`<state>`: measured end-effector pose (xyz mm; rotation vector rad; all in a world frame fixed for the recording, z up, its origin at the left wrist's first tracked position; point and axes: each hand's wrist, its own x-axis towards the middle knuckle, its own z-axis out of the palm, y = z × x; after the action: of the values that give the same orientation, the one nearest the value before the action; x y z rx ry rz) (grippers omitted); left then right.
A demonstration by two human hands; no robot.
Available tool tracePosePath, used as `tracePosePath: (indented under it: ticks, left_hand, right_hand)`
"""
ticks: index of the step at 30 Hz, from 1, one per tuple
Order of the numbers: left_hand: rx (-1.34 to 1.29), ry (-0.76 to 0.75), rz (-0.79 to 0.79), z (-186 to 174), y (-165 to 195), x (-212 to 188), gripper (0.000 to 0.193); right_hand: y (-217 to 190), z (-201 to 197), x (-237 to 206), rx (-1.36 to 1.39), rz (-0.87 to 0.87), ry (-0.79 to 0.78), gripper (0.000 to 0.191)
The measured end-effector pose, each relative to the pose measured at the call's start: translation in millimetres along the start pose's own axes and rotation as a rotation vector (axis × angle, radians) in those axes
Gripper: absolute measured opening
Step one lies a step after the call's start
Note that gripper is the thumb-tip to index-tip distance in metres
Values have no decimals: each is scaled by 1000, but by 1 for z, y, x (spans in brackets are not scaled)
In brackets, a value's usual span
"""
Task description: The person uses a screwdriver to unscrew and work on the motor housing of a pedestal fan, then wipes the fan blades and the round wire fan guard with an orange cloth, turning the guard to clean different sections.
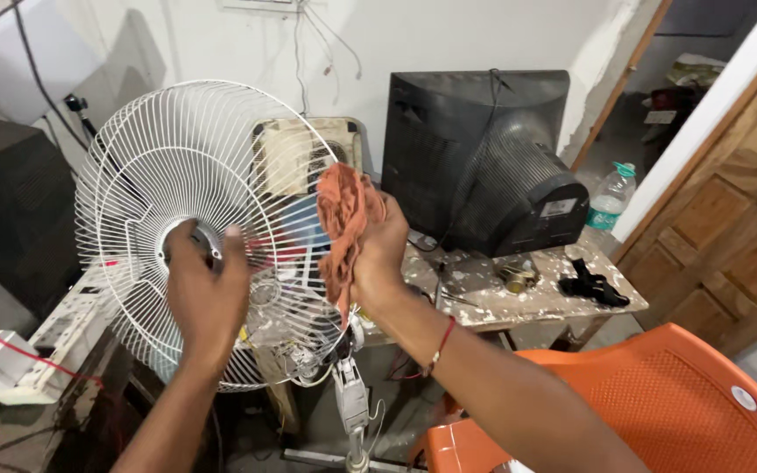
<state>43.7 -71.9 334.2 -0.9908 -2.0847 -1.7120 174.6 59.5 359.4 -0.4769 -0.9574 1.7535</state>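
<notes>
**Cloth against a white fan guard**

A round white wire fan guard [194, 228] is held upright in the middle-left of the scene, in front of a pale wall. The left hand [205, 293] grips it at its central hub, fingers [234, 250] clenched around the ring with the thumb on the left side. The right hand [378, 250] is at the guard's right rim, its fingers closed on a bunched rust-orange cloth [342, 223] that hangs down against the wires. A red thread [442, 340] circles the right wrist.

Below the guard stands a fan stand [352, 407] with loose wires near its top. Behind the guard, against the wall, sits a cream-coloured box with a vent [308, 158]. To the right, a dark old-style television [484, 162] faces away, on a paint-spattered worktop [519, 293]. On that worktop lie a small round tin [515, 274] and a black object [593, 285] farther right. A clear plastic bottle with a green cap [611, 200] stands past the worktop's far right corner. An orange plastic chair [659, 407] fills the near right. At the near left lies a white power strip [50, 337].
</notes>
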Motion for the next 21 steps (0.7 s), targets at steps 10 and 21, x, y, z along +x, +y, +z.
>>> tracePosePath:
  ticks: [10,21]
  left_hand:
    - [101,225,-48,-6,2,3,49]
    - [268,-9,471,-30,9,-18,45]
  right_hand:
    - [1,-13,-17,-827,-568,-224,33]
    - [-3,26,-37,-1140,-958,-955,37]
